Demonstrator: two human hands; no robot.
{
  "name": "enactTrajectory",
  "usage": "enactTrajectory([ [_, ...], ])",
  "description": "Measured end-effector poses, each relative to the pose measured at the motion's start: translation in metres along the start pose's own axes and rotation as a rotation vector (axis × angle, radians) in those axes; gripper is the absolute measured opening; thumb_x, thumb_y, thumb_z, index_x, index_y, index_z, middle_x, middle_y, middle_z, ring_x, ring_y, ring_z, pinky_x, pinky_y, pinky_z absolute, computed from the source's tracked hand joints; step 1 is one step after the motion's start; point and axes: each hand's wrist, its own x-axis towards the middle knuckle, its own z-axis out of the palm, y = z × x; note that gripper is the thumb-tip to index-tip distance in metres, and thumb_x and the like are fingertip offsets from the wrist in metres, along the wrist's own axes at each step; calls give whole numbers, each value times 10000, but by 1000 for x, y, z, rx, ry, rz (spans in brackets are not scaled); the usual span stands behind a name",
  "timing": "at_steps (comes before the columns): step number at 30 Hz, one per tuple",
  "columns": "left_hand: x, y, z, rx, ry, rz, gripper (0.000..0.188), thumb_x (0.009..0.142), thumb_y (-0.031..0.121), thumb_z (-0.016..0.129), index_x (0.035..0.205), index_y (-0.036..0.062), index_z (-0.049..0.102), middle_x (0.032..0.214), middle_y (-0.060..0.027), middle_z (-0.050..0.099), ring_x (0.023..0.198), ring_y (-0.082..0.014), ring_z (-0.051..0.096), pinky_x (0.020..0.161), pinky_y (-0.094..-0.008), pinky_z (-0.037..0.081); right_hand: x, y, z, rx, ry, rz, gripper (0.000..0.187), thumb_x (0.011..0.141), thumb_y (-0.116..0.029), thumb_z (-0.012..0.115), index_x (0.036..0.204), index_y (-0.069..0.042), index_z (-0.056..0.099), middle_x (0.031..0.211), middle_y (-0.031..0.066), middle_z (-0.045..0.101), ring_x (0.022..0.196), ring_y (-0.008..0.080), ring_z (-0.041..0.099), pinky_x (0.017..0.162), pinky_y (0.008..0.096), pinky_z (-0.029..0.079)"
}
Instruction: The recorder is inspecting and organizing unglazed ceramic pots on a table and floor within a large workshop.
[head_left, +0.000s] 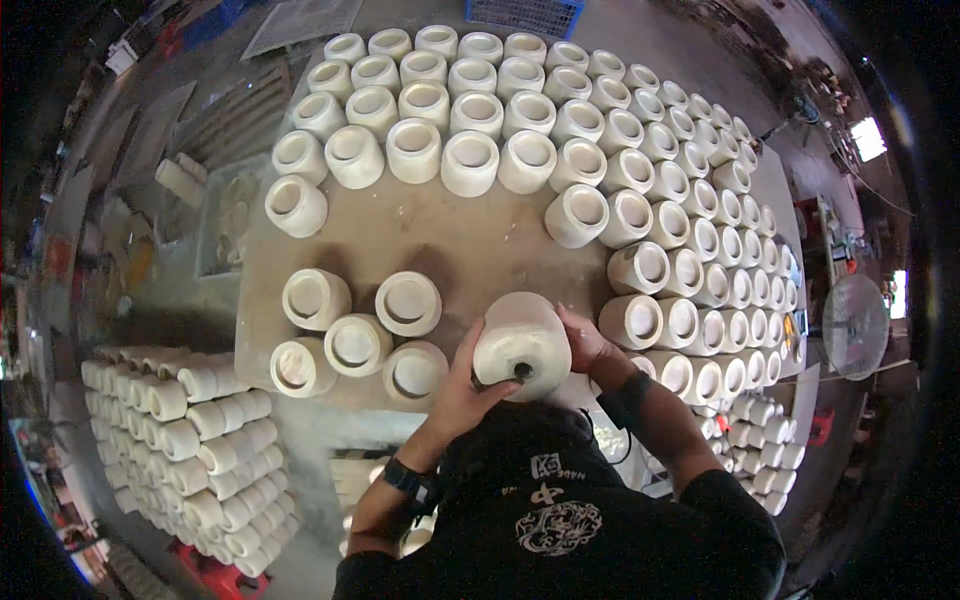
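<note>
Close to my body, at the table's near edge, I hold a cream-white, rounded ceramic-looking pot (522, 335). It is tilted so that a small dark hole in its lower face shows. My left hand (467, 390) grips the pot's left side, with the thumb laid across the face near the hole. Around the right side curls my right hand (584, 340); its fingertips are partly hidden behind the pot. Just left of my left hand stand several similar pots, among them one with a ringed round top (416, 371) and another behind it (408, 303).
Rows of like pots (470, 163) cover the brown table's (430, 225) far and right sides. Stacked pots (200, 450) rise at the lower left, with more (765, 440) at the lower right. A round fan (855, 326) stands right, and a blue crate (525, 15) lies beyond the table.
</note>
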Motion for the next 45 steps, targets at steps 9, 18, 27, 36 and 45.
enactTrajectory([
  [9, -11, -64, -36, 119, 473, -37, 309, 950, 194, 599, 1200, 13, 586, 1048, -93, 664, 943, -173, 636, 822, -290, 513, 35, 14, -2, -1168, 403, -297, 640, 750, -318, 812, 1256, -6, 574, 1303, 153, 556, 1164, 241, 554, 960, 394, 466],
  [18, 25, -61, -26, 1034, -72, 144, 943, 681, 333, 806, 1463, 97, 336, 1499, -248, 275, 1386, -447, 250, 1120, -556, 234, 71, 85, -60, -1764, -18, -1023, 402, 715, -261, 793, 973, -44, 574, 1306, 213, 460, 1312, 435, 354, 1123, 539, 274],
  [27, 78, -81, -1, 1232, -124, 315, 1099, 578, 511, 831, 1482, 173, 304, 1520, -300, 171, 1400, -482, 195, 1144, -583, 164, -75, -18, -143, -1990, 1420, -424, 910, 695, -369, 793, 1391, 0, 338, 1448, 311, 291, 1355, 489, 269, 1139, 545, 219],
  [36, 97, -67, 1, 1186, -150, -16, 1102, 562, 511, 846, 1478, 217, 308, 1398, -299, 324, 1334, -486, 294, 1136, -613, 141, -95, -32, -135, -1729, 1231, -124, 1317, 469, -452, 902, 1483, -16, 183, 1395, 247, 363, 1303, 429, 354, 1111, 509, 293],
  [45, 68, -69, -8, 1373, -73, 27, 1050, 623, 437, 841, 1485, 175, 301, 1457, -338, 255, 1376, -501, 225, 1128, -632, 106, -123, -41, -59, -474, 562, -529, 883, 681, -160, 793, 1434, -15, 356, 1268, 95, 563, 1203, 217, 514, 1049, 363, 380],
])
